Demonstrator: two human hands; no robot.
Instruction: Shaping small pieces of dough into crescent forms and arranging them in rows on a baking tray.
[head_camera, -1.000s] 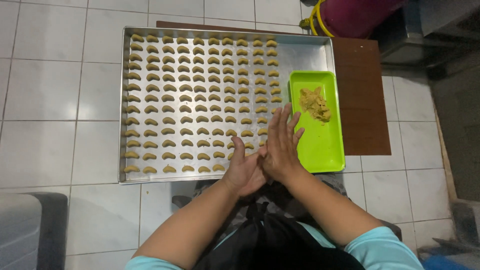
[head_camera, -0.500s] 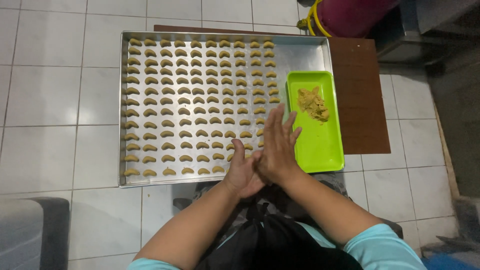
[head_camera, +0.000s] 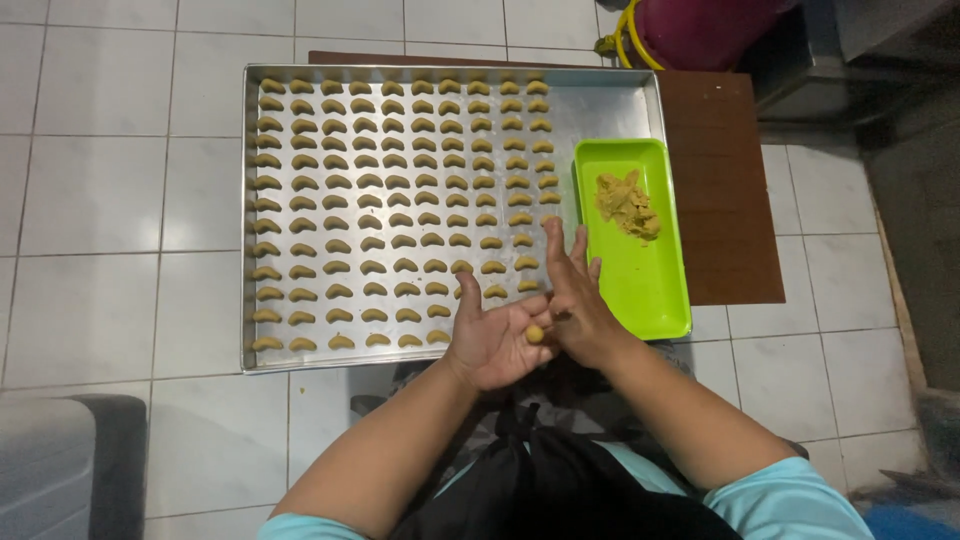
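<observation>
From the head camera, both forearms reach forward from the bottom of the frame and meet over the near edge of a large metal baking tray. The left hand lies palm up, fingers loosely cupped and the thumb raised toward the tray. A small ball of yellow dough sits at the edge of that palm, between the two hands. The right hand stands on edge just beside it, palm turned toward the left hand, fingers straight, slightly spread and pointing away from the body. Neither grip closes around the ball: both are spread, and the ball rests where the palms meet.

The tray lies on a white tiled floor and carries neat rows of crescent-shaped dough pieces across its left and middle; the right strip is bare metal. A lime-green rectangular tray rests on the right side of the baking tray, with a lump of raw dough at its far end. A brown wooden board shows under the right edges of both trays. The person wears a light-blue shirt with a dark apron.
</observation>
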